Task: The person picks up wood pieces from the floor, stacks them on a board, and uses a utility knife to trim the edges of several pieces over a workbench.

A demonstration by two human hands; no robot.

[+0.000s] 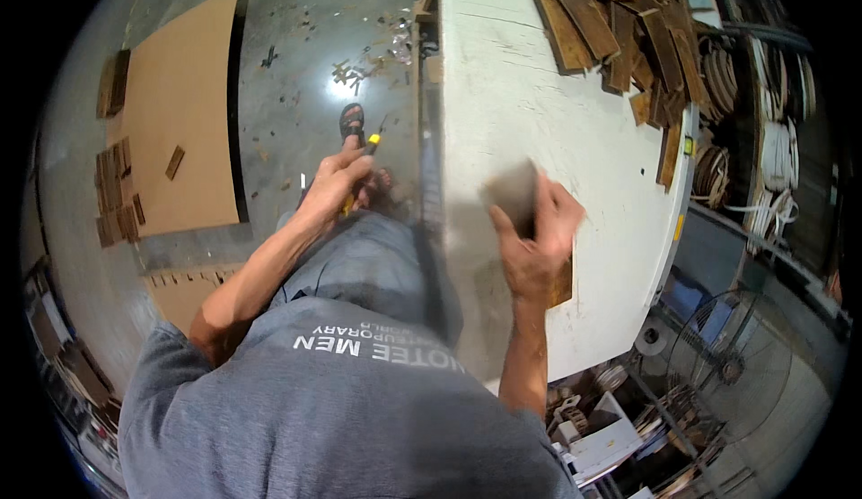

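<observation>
My left hand [339, 180] is closed around a screwdriver [373, 141] with yellow on its handle and a thin dark shaft, held over the floor left of the table. Above the white tabletop [494, 95], my right hand [543, 243] grips a short wood piece [515, 192], its thumb on one side and fingers on the other. That piece is smeared by motion, so its face cannot be made out. Another brown wood piece [562, 285] lies on the tabletop, partly hidden beneath my right hand and wrist.
Many brown wood pieces [620, 32] are heaped at the table's far right. A cardboard sheet [184, 113] lies on the floor at left, with small wood pieces [112, 180] along its edge. Scraps [346, 74] litter the floor ahead. A wire-guarded fan [729, 370] stands at lower right.
</observation>
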